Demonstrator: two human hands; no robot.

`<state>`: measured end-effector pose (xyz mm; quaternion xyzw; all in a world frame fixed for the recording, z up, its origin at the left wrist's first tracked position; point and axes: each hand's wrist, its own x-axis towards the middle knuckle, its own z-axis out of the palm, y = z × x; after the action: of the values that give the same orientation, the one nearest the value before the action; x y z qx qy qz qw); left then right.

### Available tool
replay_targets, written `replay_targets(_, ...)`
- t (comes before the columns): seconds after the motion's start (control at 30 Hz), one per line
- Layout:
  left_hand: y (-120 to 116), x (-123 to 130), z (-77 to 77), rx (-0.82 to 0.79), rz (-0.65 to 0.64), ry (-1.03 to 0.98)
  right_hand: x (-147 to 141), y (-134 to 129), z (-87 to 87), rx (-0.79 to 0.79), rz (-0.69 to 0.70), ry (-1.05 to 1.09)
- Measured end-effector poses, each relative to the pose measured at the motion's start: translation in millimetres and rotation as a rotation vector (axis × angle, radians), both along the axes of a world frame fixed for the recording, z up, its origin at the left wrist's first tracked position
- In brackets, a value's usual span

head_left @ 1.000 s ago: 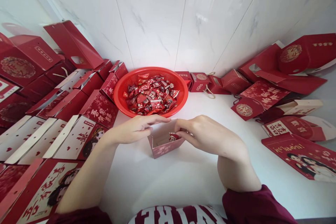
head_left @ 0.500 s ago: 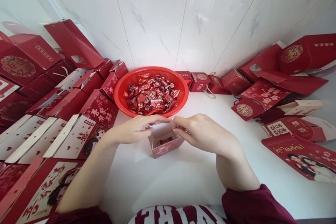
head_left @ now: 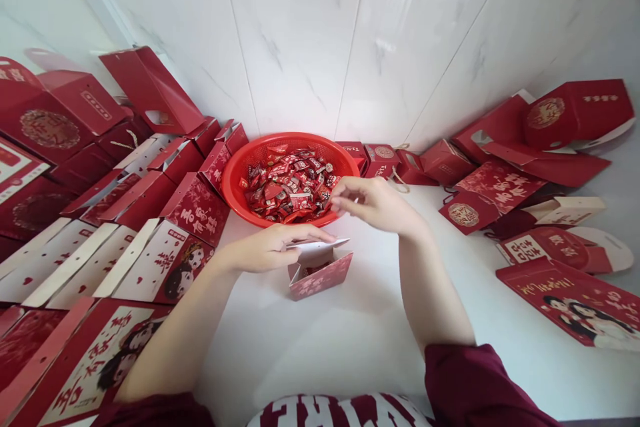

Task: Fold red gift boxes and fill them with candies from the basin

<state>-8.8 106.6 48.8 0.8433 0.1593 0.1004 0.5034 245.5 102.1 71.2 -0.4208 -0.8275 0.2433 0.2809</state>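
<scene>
A small red cardboard candy box [head_left: 323, 277] with a pale floral print stands open-topped on the white table, a few wrapped candies partly visible inside. My left hand [head_left: 275, 248] grips its raised back flap, fingers behind and thumb in front. Just beyond the box sits a red plastic basket [head_left: 231, 180] heaped with red-wrapped candies [head_left: 293, 183]. Over the basket's front right rim hovers my right hand [head_left: 373, 203], its fingers loosely curled and apart; I see nothing held in them.
Rows of red and white gift boxes [head_left: 150, 260] line the left side. Several small red boxes [head_left: 383, 157] stand along the tiled wall [head_left: 300, 40]. More red boxes and flattened cartons [head_left: 575, 300] lie on the right of the white table [head_left: 380, 347].
My right hand has left the box and moved up to the basket's rim. The box's back flap now leans forward under my left hand. The view has shifted slightly.
</scene>
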Motion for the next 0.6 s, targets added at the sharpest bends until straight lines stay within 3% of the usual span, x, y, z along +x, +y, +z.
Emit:
replay_targets(0.1,-4,0,5.5,-0.044,0.001,-0.011,-5,43,-18.9,0.036,-0.196,-0.307)
replay_targets(0.27,-6,-2,6.5,-0.022,0.024,-0.007,-25,95,-45.2,0.014,-0.245,-0.581)
replay_targets(0.43,-8,-4,6.9,0.029,0.05,0.013,-39,121,-66.1,0.024,-0.357,-0.854)
replay_targets(0.6,-10,-3,10.7,0.068,0.045,0.031,-41,132,-74.4,0.023,-0.307,-0.987)
